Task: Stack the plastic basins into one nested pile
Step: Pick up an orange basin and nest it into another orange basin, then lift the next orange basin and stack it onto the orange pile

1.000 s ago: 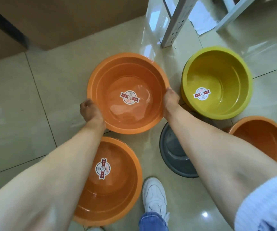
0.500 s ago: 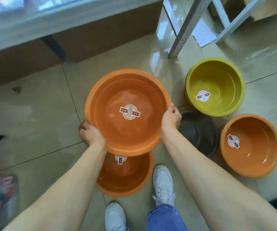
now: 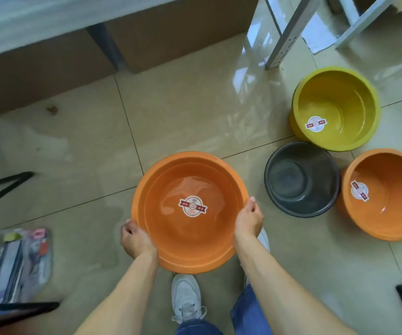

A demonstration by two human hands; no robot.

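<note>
In the head view, the person is gripping a large orange basin [image 3: 190, 211] by its rim, the left hand [image 3: 136, 239] curling closed around the edge at about eight o'clock and the right hand [image 3: 248, 220] clasping the edge at about three o'clock, thumb lying over the lip. The basin is sitting at the centre of the picture, opening upward, a round label showing on its bottom; whether it is hanging in the air or already resting on something beneath cannot be told, since it is hiding whatever lies under it. A white shoe [image 3: 186, 297] is showing just past its six o'clock edge. Out at two o'clock a yellow-green basin [image 3: 335, 108] is standing alone on the tiled floor [image 3: 195, 112]; at three o'clock a dark grey basin [image 3: 301, 180] is sitting just beside it, and a second orange basin [image 3: 386, 194] is lying close against the grey one at the frame's right edge. Judging by this, the stacking is looking early: three basins are waiting loose and un-nested, so most of the gathering is remaining, and the held basin is likely serving as the pile the others are going into.
</note>
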